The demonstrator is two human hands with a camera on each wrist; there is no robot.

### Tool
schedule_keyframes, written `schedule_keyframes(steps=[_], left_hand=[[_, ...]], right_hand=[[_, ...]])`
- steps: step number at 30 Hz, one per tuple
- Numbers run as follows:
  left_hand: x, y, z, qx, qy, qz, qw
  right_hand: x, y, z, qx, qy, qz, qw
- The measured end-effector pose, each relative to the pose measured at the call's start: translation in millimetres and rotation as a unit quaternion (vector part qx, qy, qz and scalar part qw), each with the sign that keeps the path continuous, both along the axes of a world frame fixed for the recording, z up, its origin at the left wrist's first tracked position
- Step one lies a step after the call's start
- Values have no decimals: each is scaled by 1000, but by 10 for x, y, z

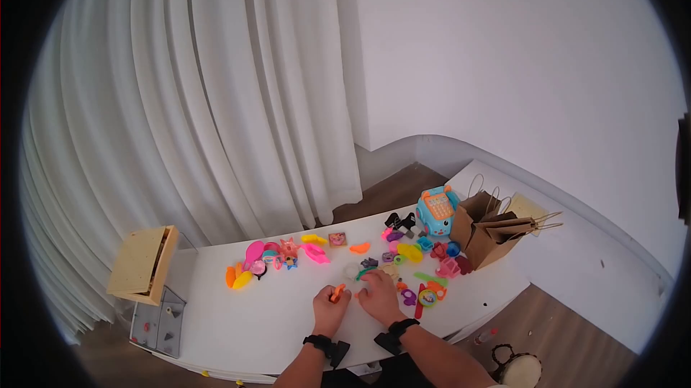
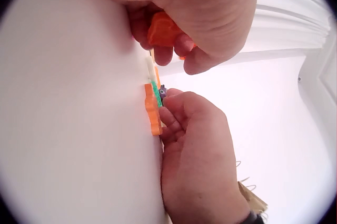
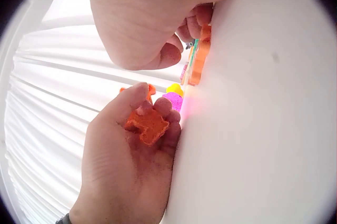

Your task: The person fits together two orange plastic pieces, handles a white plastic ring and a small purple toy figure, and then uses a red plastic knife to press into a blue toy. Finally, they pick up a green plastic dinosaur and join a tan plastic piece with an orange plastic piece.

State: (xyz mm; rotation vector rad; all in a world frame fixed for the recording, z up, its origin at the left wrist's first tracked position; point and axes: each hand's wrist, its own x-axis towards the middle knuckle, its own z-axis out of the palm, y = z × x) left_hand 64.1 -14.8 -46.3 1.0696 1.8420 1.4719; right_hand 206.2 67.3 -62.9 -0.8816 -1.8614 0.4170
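while the left hand (image 1: 330,309) grips an orange toy (image 3: 151,125) over the white table (image 1: 237,323), the right hand (image 1: 380,299) sits by a flat orange piece (image 2: 152,109) near a green piece (image 2: 157,94), fingers bent, can't tell if pinching anything. toy phone (image 1: 436,209) stands beside brown paper bags (image 1: 491,238) off right.

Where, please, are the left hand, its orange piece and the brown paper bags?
Left hand (image 1: 330,313): head view, back of hand.
Orange piece (image 3: 153,128): right wrist view, broad surface.
Brown paper bags (image 1: 495,246): head view, outer side.
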Motion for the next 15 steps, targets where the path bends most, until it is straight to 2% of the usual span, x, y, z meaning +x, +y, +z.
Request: schedule_keyframes(steps=[2, 3, 5, 6, 8, 12, 14, 15], left_hand=[[58, -59, 108, 47, -14, -5, 999], [46, -31, 19, 47, -14, -4, 999], [18, 30, -196, 122, 51, 5, 991], [4, 26, -231, 122, 50, 7, 991], [10, -2, -160, 89, 116, -1, 989], [30, -35, -151, 90, 132, 16, 987], [38, -63, -89, 19, 104, 16, 994], [46, -76, -48, 21, 104, 16, 994]], right_hand=[[8, -4, 14, 3, 8, 1, 1000], [16, -3, 22, 5, 4, 4, 1000], [18, -6, 27, 8, -2, 10, 1000], [18, -2, 26, 13, 0, 12, 1000], [25, 9, 29, 19, 0, 16, 1000], [25, 14, 16, 2, -3, 24, 1000], [20, 9, 29, -1, -4, 25, 1000], [25, 11, 34, -1, -9, 22, 1000]])
